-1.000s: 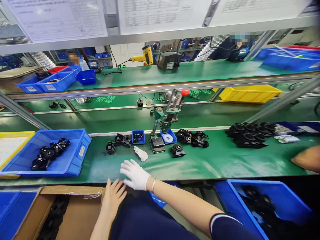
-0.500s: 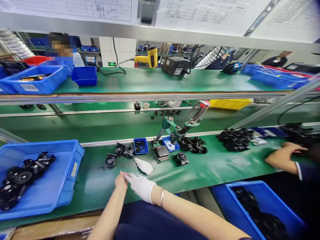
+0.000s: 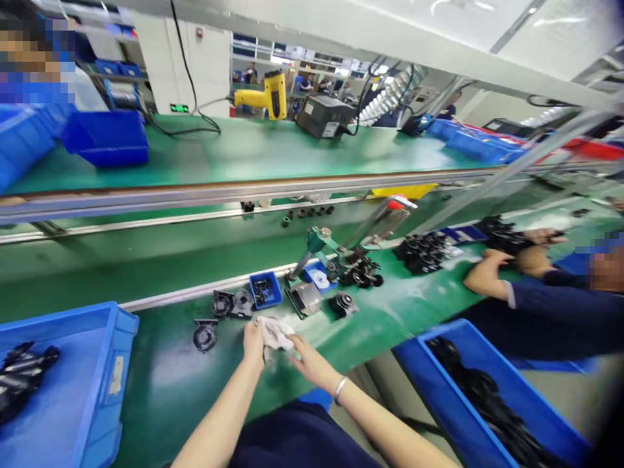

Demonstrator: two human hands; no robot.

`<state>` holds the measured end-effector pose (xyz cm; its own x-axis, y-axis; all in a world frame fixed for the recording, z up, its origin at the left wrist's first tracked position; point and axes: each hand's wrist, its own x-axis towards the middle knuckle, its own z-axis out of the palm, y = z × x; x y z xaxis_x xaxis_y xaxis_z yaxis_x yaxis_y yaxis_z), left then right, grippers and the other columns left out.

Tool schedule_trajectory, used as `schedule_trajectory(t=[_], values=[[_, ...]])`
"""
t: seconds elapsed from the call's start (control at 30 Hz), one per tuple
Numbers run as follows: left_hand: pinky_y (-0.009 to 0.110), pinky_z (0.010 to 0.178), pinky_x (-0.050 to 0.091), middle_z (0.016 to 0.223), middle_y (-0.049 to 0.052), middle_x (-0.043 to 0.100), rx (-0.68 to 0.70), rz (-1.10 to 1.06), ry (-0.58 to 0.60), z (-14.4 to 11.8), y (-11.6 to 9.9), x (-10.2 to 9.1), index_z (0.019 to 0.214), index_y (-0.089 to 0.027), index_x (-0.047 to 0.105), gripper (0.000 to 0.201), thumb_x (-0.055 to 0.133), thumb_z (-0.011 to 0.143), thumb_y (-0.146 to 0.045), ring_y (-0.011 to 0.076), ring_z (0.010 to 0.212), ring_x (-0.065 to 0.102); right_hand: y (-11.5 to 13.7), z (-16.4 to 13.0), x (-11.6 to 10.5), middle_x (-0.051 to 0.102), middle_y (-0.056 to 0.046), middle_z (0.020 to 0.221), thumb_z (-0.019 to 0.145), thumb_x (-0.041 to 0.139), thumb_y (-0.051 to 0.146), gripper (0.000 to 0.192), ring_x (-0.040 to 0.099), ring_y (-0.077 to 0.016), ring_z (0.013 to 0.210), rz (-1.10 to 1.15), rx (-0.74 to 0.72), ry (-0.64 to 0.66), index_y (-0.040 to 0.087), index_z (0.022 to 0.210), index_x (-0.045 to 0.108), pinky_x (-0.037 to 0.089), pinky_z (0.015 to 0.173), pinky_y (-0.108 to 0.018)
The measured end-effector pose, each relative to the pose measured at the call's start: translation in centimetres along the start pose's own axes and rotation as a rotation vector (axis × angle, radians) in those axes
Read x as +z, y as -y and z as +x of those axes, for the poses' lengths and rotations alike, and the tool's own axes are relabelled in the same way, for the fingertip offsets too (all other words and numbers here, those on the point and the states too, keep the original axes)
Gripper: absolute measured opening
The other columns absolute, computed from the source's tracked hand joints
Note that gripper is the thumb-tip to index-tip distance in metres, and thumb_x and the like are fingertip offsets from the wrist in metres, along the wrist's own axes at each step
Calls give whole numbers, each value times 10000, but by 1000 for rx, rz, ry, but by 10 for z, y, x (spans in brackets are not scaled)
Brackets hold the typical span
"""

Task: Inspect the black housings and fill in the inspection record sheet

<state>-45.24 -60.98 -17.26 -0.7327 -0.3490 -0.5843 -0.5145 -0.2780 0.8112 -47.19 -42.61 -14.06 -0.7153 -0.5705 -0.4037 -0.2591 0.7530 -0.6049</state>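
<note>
White cloth, a glove [image 3: 275, 333] by its look, sits bunched between both bare hands at the near edge of the green tabletop [image 3: 166, 383]: the left hand [image 3: 254, 336] pinches its left side with fingers closed on the fabric, and the right hand [image 3: 308, 356] meets it from the right, fingers curled at its edge, a bracelet on that wrist. The glove is lifted just off the mat, likely so the two hands can work it between them. Within easy reach beyond it stand black round parts [image 3: 227, 303], a small blue bin [image 3: 264, 290] of tiny black pieces and a green hand press [image 3: 336, 250] with its metal base plate beside it, grouped close as one workstation. A large blue tray [image 3: 104, 383] at the left holds more black parts; another blue bin [image 3: 487, 396] sits low at the right. A co-worker's sleeve [image 3: 546, 302] and arms rest on the tabletop at the right, near a further heap of black parts. On the upper shelf lie a yellow heat gun [image 3: 266, 96] and a black box whose white label is too small to read; a green sign on the far wall is also illegible.
</note>
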Motion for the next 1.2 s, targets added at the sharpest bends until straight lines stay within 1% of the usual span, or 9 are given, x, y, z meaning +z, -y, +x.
schedule_trajectory(t=[0.1, 0.23, 0.33, 0.43, 0.5, 0.63, 0.77, 0.93, 1.2], values=[[378, 1106, 399, 1404, 191, 490, 173, 81, -196, -24, -22, -50, 1288, -163, 492, 400, 445, 927, -328, 240, 1315, 495, 13, 15, -2, 462, -247, 1433, 799, 519, 122, 550, 475, -344, 1325, -54, -60, 20, 80, 1347, 541, 398, 1118, -501], [393, 1213, 233, 1490, 120, 390, 589, 159, -610, -72, -97, -141, 1266, -220, 485, 409, 420, 928, -441, 227, 1411, 351, 59, 30, -62, 576, -177, 1328, 949, 430, 261, 352, 561, -268, 1247, -111, -313, -75, 154, 1212, 638, 464, 1082, -410], [474, 1165, 300, 1350, 113, 527, 1085, 420, -1016, -115, -185, -208, 1212, -215, 550, 321, 501, 928, -356, 248, 1313, 456, 137, 43, -129, 612, -133, 1276, 988, 427, 302, 300, 575, -232, 1217, -158, -593, -193, 190, 1173, 634, 482, 1064, -397], [441, 1124, 360, 1338, 136, 507, 1314, 492, -1214, -147, -284, -272, 1276, -183, 498, 358, 517, 932, -279, 235, 1309, 456, 234, 60, -185, 613, -123, 1261, 997, 427, 252, 269, 574, -221, 1198, -230, -828, -347, 181, 1179, 612, 485, 1057, -416], [452, 1140, 332, 1324, 173, 494, 1329, 682, -1337, -157, -347, -313, 1319, -117, 438, 421, 492, 939, -289, 245, 1317, 427, 298, 72, -208, 617, -123, 1246, 989, 450, 218, 244, 585, -227, 1167, -285, -996, -413, 165, 1161, 615, 506, 1028, -422], [412, 1081, 398, 1175, 150, 602, 1146, 946, -1171, -148, -445, -392, 1136, -96, 583, 283, 556, 869, -186, 256, 1203, 524, 418, 98, -229, 643, -135, 1176, 966, 493, 177, 205, 610, -247, 1092, -419, -1277, -449, 129, 1106, 635, 531, 969, -420], [403, 945, 501, 1080, 75, 662, 822, 1156, -873, -111, -496, -441, 1017, -135, 645, 220, 689, 813, -206, 204, 1021, 625, 526, 126, -234, 661, -125, 1121, 954, 529, 175, 182, 625, -243, 1039, -516, -1318, -355, 126, 1080, 649, 525, 932, -387], [396, 857, 527, 926, 40, 674, 530, 1231, -735, -73, -514, -458, 933, -146, 655, 189, 678, 856, -317, 172, 876, 641, 630, 169, -228, 659, -133, 1128, 933, 550, 176, 212, 623, -252, 1005, -676, -1246, -264, 118, 1111, 650, 479, 885, -351], [345, 791, 479, 962, 58, 693, 695, 1062, -748, -66, -505, -472, 1042, -180, 655, 206, 587, 875, -278, 187, 865, 630, 707, 236, -203, 683, -92, 945, 872, 545, 73, 141, 582, -161, 795, -732, -1167, -119, 96, 946, 663, 429, 685, -226]])
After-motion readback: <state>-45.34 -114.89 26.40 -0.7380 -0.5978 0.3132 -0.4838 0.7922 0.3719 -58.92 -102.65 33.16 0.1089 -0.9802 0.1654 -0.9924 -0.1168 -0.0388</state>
